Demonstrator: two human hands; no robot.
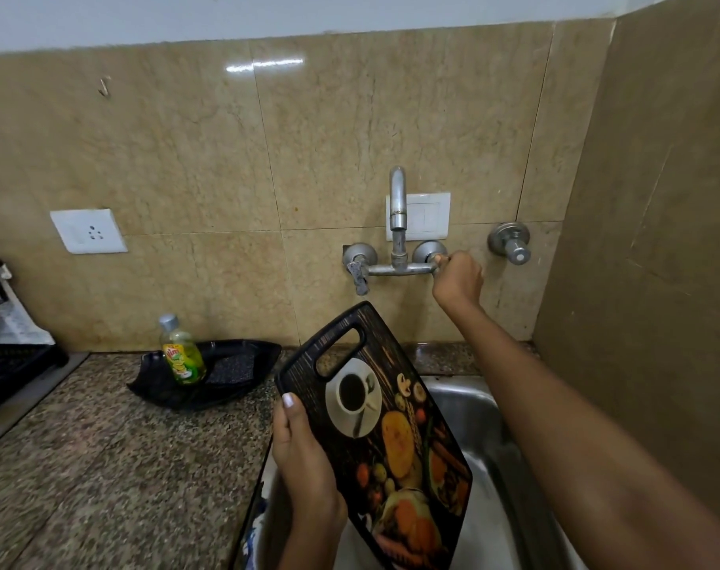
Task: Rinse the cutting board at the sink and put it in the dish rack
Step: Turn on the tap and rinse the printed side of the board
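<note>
The left hand (304, 458) is gripping the long edge of the cutting board (385, 438), tilting it over the sink (477, 409) for runoff, while the right hand (459, 279) is closing its fingers around the tap handle (439, 260) (no water visible yet).

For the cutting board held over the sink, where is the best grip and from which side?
Judging by its pose, grip the cutting board on its long left edge, coming from the left, as the left hand does. The board is tilted with its handle slot at the far top, so that edge is near and clear.
</note>
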